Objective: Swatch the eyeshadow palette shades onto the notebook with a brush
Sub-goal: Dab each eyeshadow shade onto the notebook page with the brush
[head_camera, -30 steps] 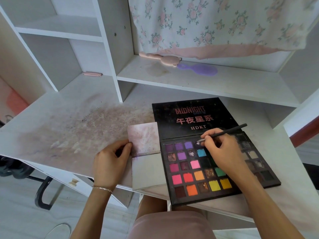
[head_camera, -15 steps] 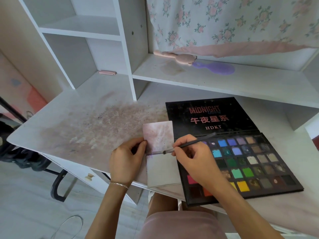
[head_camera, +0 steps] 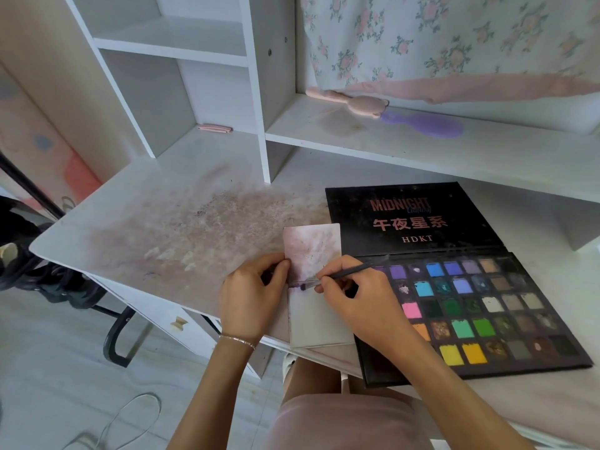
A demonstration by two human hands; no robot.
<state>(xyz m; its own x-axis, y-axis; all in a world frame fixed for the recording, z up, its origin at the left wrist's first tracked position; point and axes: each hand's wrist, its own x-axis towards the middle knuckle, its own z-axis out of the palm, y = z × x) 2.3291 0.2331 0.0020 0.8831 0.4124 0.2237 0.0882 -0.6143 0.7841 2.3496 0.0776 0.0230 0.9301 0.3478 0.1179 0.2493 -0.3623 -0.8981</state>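
Observation:
A small open notebook lies at the desk's front edge, its upper page stained pink. My left hand holds its left edge at the fold with thumb and fingers. My right hand grips a thin dark brush, whose tip touches the top of the lower page, where a small purple mark shows. To the right lies the open black eyeshadow palette with several coloured pans; my right hand and forearm cover its lower left part.
The white desk is stained with pink-brown powder left of the notebook. A shelf unit stands behind; a pink brush and a purple brush lie on its shelf. A floral cloth hangs above. A chair frame stands at lower left.
My right hand carried the brush from the palette's purple pans left to the notebook. The tip now touches the lower page and a purple mark has appeared. The left hand kept its hold.

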